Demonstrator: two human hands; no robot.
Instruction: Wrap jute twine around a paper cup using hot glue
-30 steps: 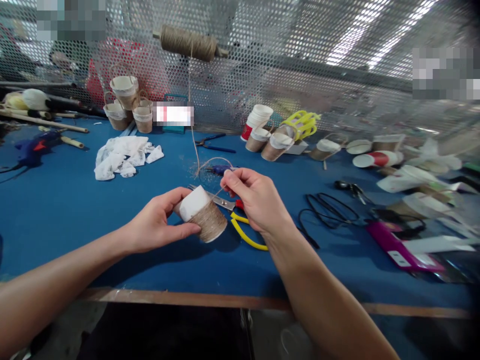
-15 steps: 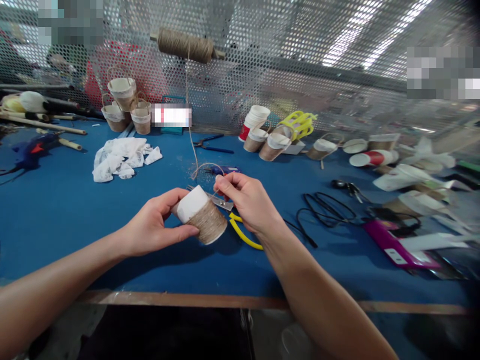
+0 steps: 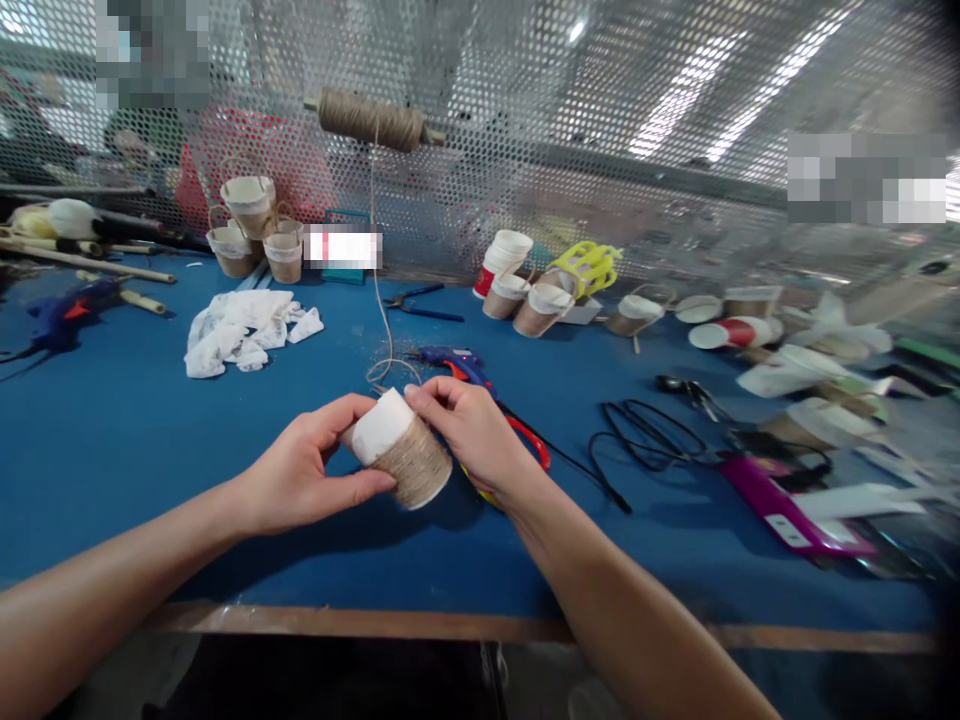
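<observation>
My left hand is closed around a white paper cup, tilted on its side, with brown twine wound over much of its wall. At the cup's far side, my right hand pinches the twine against or close to the cup. That strand loops on the table and runs up to a twine spool on a rod at the mesh panel. Just beyond my right hand lies a blue glue gun. Scissors with yellow and red on the handles are partly hidden under that hand.
Crumpled white material lies to the left, and blue-handled pliers farther back. Twine-wrapped cups with handles stand at the back left, more at the back right. A black cable and purple power strip occupy the right.
My right hand has moved in closer to the cup's rim with the twine, covering more of the scissors. The twine loop has dropped lower and slackened. My left hand keeps its hold.
</observation>
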